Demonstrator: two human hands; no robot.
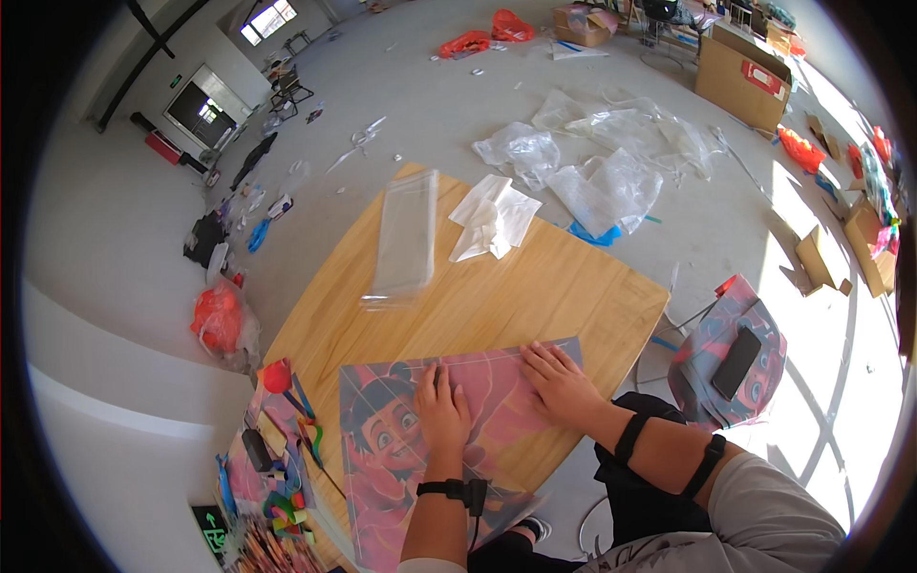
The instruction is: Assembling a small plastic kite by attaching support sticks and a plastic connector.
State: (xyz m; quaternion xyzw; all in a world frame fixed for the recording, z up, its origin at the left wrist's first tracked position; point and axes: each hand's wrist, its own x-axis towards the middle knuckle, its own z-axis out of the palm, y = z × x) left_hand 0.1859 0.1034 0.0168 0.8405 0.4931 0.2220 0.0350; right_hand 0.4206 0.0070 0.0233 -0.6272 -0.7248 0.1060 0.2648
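On the wooden table (506, 315) lies a printed sheet (382, 477) with a large cartoon face in pink and dark grey, crossed by pale lines. My left hand (443, 413) rests flat on its upper middle, fingers stretched toward the far edge. Near the sheet's far right corner, my right hand (562, 390) presses down with its fingers spread. Neither hand grips anything. A flat stack of clear plastic sleeves (405, 239) sits farther off on the table. Just right of it is a crumpled white sheet (495, 218).
At the table's left stands a cluttered surface with a dark box-like object (257, 450) and colourful strips. A stool (683, 377) on the right carries a black phone (736, 363). Clear plastic wrapping (611, 186) litters the floor beyond, and a cardboard box (735, 81) stands at the far right.
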